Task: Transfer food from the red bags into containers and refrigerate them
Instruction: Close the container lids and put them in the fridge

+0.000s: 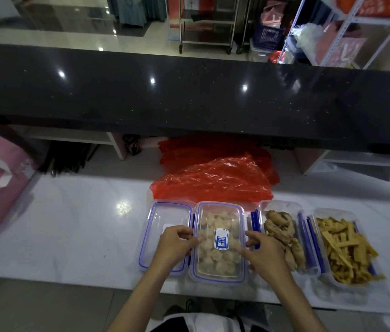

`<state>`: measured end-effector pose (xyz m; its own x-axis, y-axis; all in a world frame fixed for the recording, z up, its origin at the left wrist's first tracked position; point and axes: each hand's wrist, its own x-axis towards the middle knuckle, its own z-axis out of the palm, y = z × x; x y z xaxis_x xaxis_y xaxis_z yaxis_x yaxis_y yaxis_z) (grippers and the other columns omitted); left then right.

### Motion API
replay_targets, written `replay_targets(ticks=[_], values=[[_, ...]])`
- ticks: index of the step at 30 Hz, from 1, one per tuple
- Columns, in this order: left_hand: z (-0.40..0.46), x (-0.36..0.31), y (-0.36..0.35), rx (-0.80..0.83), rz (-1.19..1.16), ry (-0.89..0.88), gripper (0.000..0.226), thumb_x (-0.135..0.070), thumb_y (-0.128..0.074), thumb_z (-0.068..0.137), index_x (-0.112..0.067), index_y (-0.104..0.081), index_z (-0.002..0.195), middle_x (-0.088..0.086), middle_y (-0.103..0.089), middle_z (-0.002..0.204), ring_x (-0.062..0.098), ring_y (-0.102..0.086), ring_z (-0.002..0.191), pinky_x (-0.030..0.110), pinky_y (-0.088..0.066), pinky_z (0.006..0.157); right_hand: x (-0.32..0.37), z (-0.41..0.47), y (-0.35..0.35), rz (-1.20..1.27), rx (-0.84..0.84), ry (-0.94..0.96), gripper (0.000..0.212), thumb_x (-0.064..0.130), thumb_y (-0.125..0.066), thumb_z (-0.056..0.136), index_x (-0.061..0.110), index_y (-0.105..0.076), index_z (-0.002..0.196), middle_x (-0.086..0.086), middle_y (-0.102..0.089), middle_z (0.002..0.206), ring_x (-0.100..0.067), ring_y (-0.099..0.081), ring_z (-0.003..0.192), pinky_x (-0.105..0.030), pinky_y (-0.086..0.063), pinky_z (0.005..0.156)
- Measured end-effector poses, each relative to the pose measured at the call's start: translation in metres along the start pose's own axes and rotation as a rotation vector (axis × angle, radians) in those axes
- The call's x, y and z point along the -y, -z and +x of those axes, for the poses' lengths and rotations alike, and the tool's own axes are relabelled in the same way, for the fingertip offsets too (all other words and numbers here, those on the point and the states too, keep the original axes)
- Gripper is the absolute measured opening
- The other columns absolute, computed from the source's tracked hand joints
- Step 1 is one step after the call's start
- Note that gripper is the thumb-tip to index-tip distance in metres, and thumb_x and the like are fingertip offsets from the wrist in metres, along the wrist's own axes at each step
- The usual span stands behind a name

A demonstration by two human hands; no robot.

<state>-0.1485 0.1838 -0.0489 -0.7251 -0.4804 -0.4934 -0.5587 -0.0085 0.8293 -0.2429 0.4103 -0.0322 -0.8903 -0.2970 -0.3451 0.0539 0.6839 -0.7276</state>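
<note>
Step in hand: you are closing the dumpling container (219, 243); its lid sits on top, and I judge you are about to snap the side clips down.
Left hand (173, 246): fingers curled at the container's left edge, thumb and fingertips pinching the lid rim by the blue clip.
Right hand (264, 254): fingers curled at the right edge, gripping the lid there the same way.
Next move: press both long-side clips until they catch, then check the short ends; uneven pressure could lift the far corner.
Container look: clear plastic, blue seal line, blue-and-white label on the lid, pale round dumplings packed inside.
Place: near the front edge of the white desk (69, 236), about the middle.
Neighbours: a spare clear lid (165, 219) lies touching its left side; to the right, two open containers, one with brown fried pieces (282, 233), one with yellow strips (347, 250), both still unlidded.
Red bags (213, 180): crumpled and apparently empty, just behind the containers.
</note>
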Motion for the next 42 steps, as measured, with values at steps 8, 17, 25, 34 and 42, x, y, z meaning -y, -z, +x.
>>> replay_targets(ticks=[8, 17, 25, 34, 42], values=[[0.003, -0.004, -0.008, -0.044, 0.116, -0.085, 0.02, -0.026, -0.083, 0.086, -0.036, -0.066, 0.087, -0.01, -0.07, 0.093, 0.014, -0.071, 0.082, 0.041, -0.064, 0.082, 0.01, 0.002, 0.0, 0.016, -0.008, -0.022, 0.055, 0.022, -0.083, 0.084, 0.015, -0.062, 0.134, 0.014, -0.066, 0.1, -0.008, -0.07, 0.084, -0.038, -0.063, 0.077], [0.01, -0.005, 0.001, 0.044, 0.087, 0.001, 0.033, -0.021, -0.086, 0.084, -0.013, -0.07, 0.112, 0.005, -0.071, 0.103, 0.023, -0.072, 0.087, 0.021, -0.059, 0.058, 0.007, 0.003, -0.006, -0.112, 0.058, -0.013, 0.045, 0.02, -0.073, 0.093, 0.013, -0.056, 0.134, -0.001, -0.058, 0.123, -0.005, -0.053, 0.096, -0.015, -0.045, 0.077], [0.013, -0.005, 0.001, 0.067, 0.064, 0.025, 0.033, -0.02, -0.085, 0.085, -0.012, -0.068, 0.111, 0.008, -0.072, 0.1, 0.027, -0.073, 0.089, 0.022, -0.059, 0.061, -0.009, 0.013, -0.008, 0.162, 0.266, -0.157, 0.064, 0.03, -0.06, 0.101, 0.04, -0.026, 0.155, 0.003, -0.051, 0.151, -0.018, -0.053, 0.133, -0.044, -0.057, 0.098], [0.014, -0.002, 0.016, 0.144, -0.072, 0.101, 0.044, -0.009, -0.086, 0.082, -0.018, -0.062, 0.118, 0.009, -0.07, 0.083, 0.021, -0.07, 0.078, 0.037, -0.064, 0.074, -0.002, 0.006, -0.007, 0.15, 0.279, -0.166, 0.073, 0.031, -0.064, 0.1, 0.023, -0.023, 0.16, -0.011, -0.051, 0.149, -0.023, -0.057, 0.122, -0.025, -0.049, 0.082], [0.006, 0.003, 0.02, 0.109, 0.018, 0.049, 0.042, -0.011, -0.081, 0.088, -0.019, -0.063, 0.125, 0.01, -0.069, 0.092, 0.021, -0.07, 0.082, 0.025, -0.061, 0.066, 0.0, 0.002, -0.024, 0.016, 0.144, 0.0, 0.032, 0.024, -0.074, 0.092, 0.025, -0.067, 0.123, 0.01, -0.069, 0.107, -0.009, -0.068, 0.097, -0.037, -0.062, 0.085]])
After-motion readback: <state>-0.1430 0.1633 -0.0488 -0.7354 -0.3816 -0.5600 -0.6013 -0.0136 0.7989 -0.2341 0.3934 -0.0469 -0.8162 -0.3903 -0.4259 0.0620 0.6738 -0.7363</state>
